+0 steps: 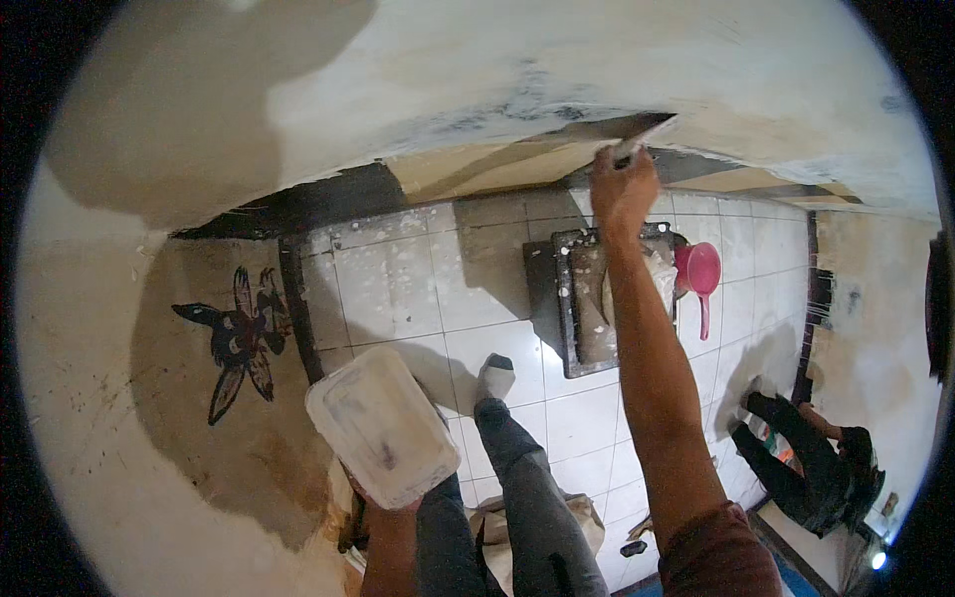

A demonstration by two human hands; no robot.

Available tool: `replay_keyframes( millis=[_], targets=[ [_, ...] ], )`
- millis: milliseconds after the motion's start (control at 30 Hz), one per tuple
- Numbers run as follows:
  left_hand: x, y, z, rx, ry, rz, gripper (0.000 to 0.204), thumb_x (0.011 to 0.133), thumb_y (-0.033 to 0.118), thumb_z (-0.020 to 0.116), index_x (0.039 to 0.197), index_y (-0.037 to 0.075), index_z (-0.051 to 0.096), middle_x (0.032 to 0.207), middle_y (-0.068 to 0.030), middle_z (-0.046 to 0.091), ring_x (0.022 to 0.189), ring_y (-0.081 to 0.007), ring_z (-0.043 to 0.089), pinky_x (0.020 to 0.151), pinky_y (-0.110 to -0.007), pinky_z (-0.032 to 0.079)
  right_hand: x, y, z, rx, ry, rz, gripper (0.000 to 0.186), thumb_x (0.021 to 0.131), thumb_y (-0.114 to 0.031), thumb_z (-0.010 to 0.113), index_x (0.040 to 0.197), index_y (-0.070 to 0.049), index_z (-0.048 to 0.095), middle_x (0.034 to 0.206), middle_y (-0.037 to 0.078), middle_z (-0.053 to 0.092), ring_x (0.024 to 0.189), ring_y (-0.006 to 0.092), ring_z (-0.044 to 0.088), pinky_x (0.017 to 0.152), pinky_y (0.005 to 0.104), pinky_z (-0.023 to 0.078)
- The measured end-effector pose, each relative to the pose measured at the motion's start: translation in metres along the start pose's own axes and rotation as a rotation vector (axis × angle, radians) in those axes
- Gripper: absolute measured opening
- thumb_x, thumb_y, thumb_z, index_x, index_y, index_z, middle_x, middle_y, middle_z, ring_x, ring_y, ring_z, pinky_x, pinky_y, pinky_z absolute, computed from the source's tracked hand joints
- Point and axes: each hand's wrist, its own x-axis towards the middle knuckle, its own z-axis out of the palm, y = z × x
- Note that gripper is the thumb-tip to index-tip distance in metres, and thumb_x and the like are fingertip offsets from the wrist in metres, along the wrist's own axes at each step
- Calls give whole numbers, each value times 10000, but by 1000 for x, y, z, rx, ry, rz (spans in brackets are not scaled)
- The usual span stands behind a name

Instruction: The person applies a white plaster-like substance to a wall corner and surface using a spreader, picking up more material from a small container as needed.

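My right hand (pixel 625 194) reaches far forward, its fingers wrapped round the handle of a putty knife (pixel 652 136). The blade lies against the wall (pixel 477 80), where whitish filler meets a dark and beige painted band (pixel 487 167). My left hand (pixel 373 497) holds up a shallow white rectangular plastic tray (pixel 383 428) from its near edge. Most of that hand is hidden beneath the tray. Smears of whitish paste coat the tray's inside.
A black square tub (pixel 569 308) with a white bag stands on the white tiled floor (pixel 398 274), partly behind my right forearm. Beside it is a pink dipper (pixel 699 267). Another person (pixel 816 463) crouches at the right. A dark flower-like drawing (pixel 239 338) marks the left wall.
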Motion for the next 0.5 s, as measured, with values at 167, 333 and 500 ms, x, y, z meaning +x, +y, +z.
replay_keyframes(
  millis=[167,333,500],
  targets=[
    [-19,42,-22,-18,43,-32,580,865,369,601,1350,133,390,1343,-44,449,1229,-209,411,1030,-394,351,-96,-133,57,146,-106,-90,505,826,-292,636,1128,93,511,975,265,580,877,405,588,786,468,472],
    [-25,73,-34,0,65,-58,576,864,368,603,1346,132,394,1335,-44,452,1222,-208,414,1023,-392,354,-187,-219,67,280,-114,-36,445,809,-238,645,1113,63,521,990,264,572,868,412,591,742,461,496],
    [-26,95,-43,19,77,-57,571,863,367,604,1341,132,398,1328,-43,455,1215,-206,418,1017,-391,357,-168,-122,37,979,-254,61,201,856,-112,589,974,50,611,851,144,656,773,225,626,677,346,496]
  ],
)
